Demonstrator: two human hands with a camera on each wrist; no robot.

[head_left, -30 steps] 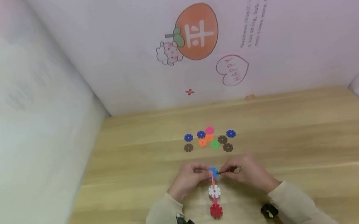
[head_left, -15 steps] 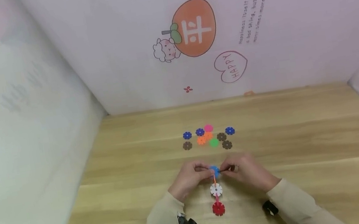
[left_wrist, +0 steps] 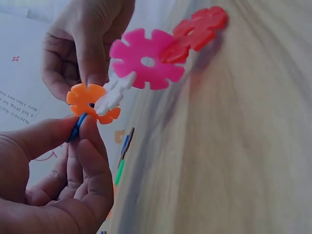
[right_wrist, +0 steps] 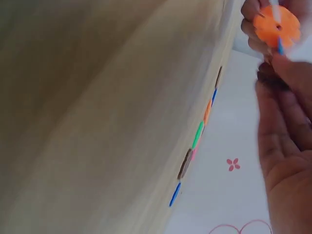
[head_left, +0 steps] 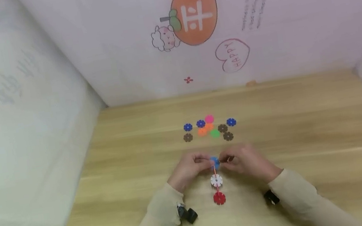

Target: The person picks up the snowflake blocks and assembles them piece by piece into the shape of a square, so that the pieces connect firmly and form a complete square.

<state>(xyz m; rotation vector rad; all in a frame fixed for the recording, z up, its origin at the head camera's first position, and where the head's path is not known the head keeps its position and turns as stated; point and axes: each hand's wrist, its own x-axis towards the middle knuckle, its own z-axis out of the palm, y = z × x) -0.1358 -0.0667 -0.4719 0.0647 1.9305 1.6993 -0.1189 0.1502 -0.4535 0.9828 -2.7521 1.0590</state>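
Observation:
Slotted plastic snowflake discs are joined in a chain: red [head_left: 219, 198], pink [left_wrist: 139, 51], white [head_left: 216, 180], orange [left_wrist: 80, 100] and blue [left_wrist: 76, 129]. My left hand [head_left: 190, 169] pinches the blue disc at the chain's far end between thumb and index finger. Opposite it, my right hand [head_left: 247, 161] pinches a dark brown disc [right_wrist: 273, 80], mostly covered by the fingers, against the blue disc's right edge. Whether their slots interlock cannot be made out. In the left wrist view, the chain slants away above the tabletop.
Loose discs lie beyond my hands on the wooden table [head_left: 128, 137]: several in blue [head_left: 188, 127] and brown [head_left: 188, 138], two orange [head_left: 202, 131], one green [head_left: 215, 133] and one pink [head_left: 209, 118]. A printed wall [head_left: 138, 64] borders the table's back.
The head view has tilted, so the whole scene sits higher in it. Both hands keep their pinches, and the chain's near end has swung slightly right.

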